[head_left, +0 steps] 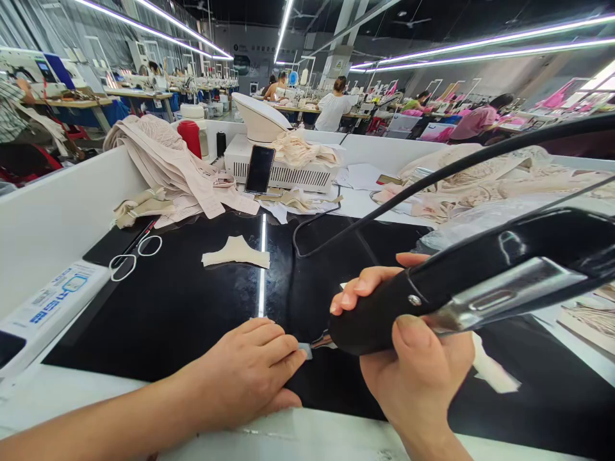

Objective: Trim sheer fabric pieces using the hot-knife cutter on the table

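Observation:
My right hand [418, 365] is closed around a black glue gun [509, 269] with a long metal trigger, the thumb lying by the trigger. Its metal nozzle points left and meets a small light-grey piece [305, 350] just past the fingertips of my left hand [254, 368]. The fingers of that hand are bent and pressed together on the grey piece, holding it down on the black mat [168, 320]. Most of the piece is hidden beneath them. A cream fabric cut-out [235, 251] lies farther back on the mat. Another pale piece [494, 365] shows partly behind my right wrist.
White-handled scissors [123, 266] and a white box [52, 307] lie at left. A black cable [413, 186] arches over the mat. At the back are a phone [260, 169], a vented white machine [298, 173], a red thread cone [189, 139] and heaped beige fabric [173, 160].

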The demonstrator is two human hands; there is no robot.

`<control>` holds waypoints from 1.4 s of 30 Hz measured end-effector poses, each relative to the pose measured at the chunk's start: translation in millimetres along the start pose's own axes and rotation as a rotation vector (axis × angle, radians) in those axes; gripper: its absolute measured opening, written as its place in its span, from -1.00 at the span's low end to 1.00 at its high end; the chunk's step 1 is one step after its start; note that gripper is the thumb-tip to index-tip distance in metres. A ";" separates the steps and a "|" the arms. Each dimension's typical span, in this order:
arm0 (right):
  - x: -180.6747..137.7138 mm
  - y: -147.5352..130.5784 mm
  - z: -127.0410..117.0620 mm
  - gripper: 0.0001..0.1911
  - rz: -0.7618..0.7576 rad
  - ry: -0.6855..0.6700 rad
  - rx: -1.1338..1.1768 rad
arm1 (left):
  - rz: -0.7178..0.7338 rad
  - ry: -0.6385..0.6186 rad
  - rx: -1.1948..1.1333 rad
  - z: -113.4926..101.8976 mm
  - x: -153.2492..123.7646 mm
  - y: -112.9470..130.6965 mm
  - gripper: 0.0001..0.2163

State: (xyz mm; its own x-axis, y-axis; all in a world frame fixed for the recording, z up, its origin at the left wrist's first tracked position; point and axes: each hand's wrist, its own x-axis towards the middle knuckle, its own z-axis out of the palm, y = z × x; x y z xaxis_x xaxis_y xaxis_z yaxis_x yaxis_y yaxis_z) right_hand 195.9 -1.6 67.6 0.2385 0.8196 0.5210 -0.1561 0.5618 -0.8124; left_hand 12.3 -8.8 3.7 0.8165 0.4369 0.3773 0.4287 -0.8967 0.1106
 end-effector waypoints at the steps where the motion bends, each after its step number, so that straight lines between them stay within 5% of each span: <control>1: -0.3 0.2 -0.1 -0.59 -0.003 -0.003 0.000 | 0.000 0.002 0.000 -0.1 0.2 0.4 -0.60; 34: -0.6 -14.1 0.7 -0.57 0.048 0.006 -0.047 | 0.024 0.003 -0.041 -2.8 0.4 -2.5 -0.66; 42: 2.9 -19.3 18.9 -0.68 0.021 -0.155 0.034 | -0.161 -0.044 -0.109 -34.0 -25.5 -9.5 -0.70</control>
State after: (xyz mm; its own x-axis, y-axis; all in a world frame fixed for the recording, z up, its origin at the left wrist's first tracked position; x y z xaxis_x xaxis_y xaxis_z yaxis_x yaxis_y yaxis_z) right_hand 181.4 -7.9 89.8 0.0846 0.8374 0.5400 -0.1928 0.5454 -0.8157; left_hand -25.8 -13.8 24.3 0.7580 0.5759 0.3064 0.5127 -0.8163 0.2659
